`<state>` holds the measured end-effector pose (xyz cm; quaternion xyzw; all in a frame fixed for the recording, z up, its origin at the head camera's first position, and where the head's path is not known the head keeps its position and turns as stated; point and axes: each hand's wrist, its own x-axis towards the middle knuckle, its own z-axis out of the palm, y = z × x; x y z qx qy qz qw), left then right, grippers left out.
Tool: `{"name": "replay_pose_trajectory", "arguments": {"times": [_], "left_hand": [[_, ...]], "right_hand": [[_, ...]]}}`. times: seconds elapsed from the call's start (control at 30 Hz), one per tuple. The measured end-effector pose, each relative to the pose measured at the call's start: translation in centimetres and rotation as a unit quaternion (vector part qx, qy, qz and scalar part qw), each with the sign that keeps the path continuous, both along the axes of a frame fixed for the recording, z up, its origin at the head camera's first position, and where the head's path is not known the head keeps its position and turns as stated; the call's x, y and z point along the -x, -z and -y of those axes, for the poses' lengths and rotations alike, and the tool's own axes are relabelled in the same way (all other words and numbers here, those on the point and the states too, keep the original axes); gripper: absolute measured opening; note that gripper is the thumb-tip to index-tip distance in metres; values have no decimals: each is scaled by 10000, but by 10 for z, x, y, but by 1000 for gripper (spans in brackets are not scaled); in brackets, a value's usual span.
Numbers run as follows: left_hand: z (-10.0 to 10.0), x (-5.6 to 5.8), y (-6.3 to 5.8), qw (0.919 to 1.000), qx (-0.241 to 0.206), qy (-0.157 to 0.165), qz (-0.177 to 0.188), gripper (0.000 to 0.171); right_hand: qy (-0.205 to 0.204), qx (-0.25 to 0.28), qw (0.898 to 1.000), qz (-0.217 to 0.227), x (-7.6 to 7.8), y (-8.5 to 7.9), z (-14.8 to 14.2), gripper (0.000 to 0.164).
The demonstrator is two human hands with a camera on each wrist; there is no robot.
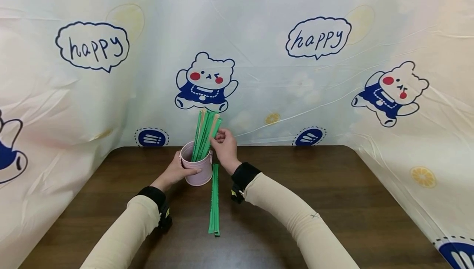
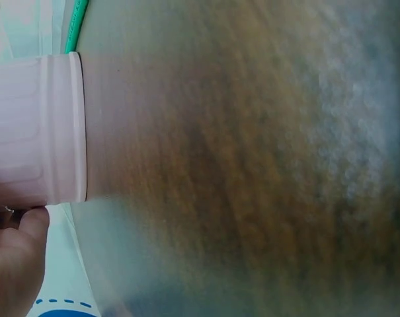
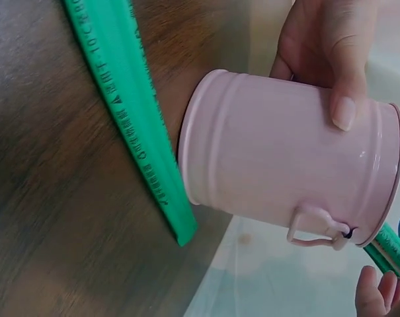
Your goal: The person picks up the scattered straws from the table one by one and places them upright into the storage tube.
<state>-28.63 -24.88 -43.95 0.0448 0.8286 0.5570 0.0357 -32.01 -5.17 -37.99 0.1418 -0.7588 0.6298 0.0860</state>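
Observation:
A small pink metal bucket (image 1: 198,172) stands upright near the table's far edge. Several green-wrapped straws (image 1: 203,137) lean out of its mouth, their tops fanned to the right. My left hand (image 1: 175,172) grips the bucket from the left, thumb across its front; the right wrist view shows that thumb (image 3: 345,105) lying flat on the wall. With thumb and forefinger, my right hand (image 1: 225,145) pinches the rightmost straw above the rim. More green-wrapped straws (image 1: 214,203) lie lengthwise on the table, just right of the bucket's base.
The dark brown wooden table (image 1: 296,203) reaches back to a pale printed curtain (image 1: 259,34) with bears and lettering, close behind the bucket. A wire handle loop (image 3: 315,228) sticks out of the bucket's side by the rim.

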Motion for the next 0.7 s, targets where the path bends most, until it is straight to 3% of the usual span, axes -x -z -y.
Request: {"name": "replay_pose_trajectory", "arguments": {"times": [0.13, 0.4, 0.57, 0.7], "left_hand": [[-1, -1, 0, 10000, -25, 22, 7, 94], [2, -1, -4, 10000, -11, 3, 0, 100], [2, -1, -1, 10000, 53, -13, 19, 100], [2, -1, 0, 10000, -12, -41, 64, 99]], "right_hand": [[-102, -9, 9999, 110, 0, 6, -6, 44], [-77, 99, 9994, 311, 6, 24, -18, 34], [-24, -369, 9985, 414, 6, 38, -22, 31], [-297, -985, 9918, 759, 6, 46, -23, 31]]}}
